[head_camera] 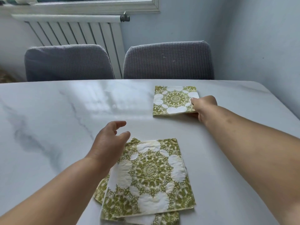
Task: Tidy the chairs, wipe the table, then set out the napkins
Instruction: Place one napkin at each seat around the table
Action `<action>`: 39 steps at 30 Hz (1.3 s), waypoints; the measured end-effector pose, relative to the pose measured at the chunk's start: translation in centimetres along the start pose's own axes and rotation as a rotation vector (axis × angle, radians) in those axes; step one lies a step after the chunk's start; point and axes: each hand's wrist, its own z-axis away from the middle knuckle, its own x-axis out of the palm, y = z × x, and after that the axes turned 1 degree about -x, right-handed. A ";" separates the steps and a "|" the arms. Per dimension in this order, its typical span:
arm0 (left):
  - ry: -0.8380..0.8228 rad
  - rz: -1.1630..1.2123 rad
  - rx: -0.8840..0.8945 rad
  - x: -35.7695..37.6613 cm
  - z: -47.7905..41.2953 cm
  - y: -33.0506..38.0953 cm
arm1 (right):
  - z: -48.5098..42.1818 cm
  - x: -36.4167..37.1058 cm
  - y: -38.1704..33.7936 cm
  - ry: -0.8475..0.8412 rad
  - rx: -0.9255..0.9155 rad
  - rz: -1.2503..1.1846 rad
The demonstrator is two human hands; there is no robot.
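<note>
A white marble-look table (48, 127) with grey veins fills most of the view and reflects light from the window. Behind its far edge, against a pale blue wall, a white ribbed radiator (78, 33) sits under a white window frame (97, 5). Two chairs in grey waffle-textured covers stand side by side at the far edge, the left chair (68, 62) in front of the radiator and the right chair (168, 61) just beside it.

Near the front edge of the table lies a loose pile of napkins (149, 176) — cream paper printed with an olive-green medallion. The sheets are fanned out of line, so corners of the lower ones poke out at the left and bottom.

A single folded napkin (174, 99) of the same pattern lies flat on the far right part of the table, in front of the right chair and well apart from the pile.

The right hand (203, 108) pinches this napkin at its right edge — thumb on top, fingers tucked beneath.

The left hand (110, 142) is over the pile's upper-left corner with its fingers loosely curled and holding nothing; whether it touches the paper cannot be told.
</note>
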 end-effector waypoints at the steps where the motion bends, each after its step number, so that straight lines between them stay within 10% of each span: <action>1: 0.009 -0.011 -0.007 0.0 0.1 0.0 | 0.0 -0.1 0.0 0.017 -0.020 0.015; 6: 0.113 -0.166 -0.085 -0.6 1.5 0.3 | 2.4 -2.0 0.5 0.103 -0.272 0.328; 14: 0.037 -0.452 -0.258 -1.4 4.4 -0.6 | 12.9 -3.0 6.4 -0.467 -0.713 0.734; 24: 0.033 -0.418 -0.267 -1.9 6.3 -2.1 | 13.8 -1.4 4.2 -0.472 -0.627 0.910; 34: 0.042 -0.495 -0.245 -2.2 7.7 -2.2 | 16.4 -5.1 5.2 -0.490 -0.540 0.482; 39: 0.049 -0.449 -0.105 -1.3 9.9 -2.3 | 19.6 -7.1 5.0 -0.375 -0.771 0.574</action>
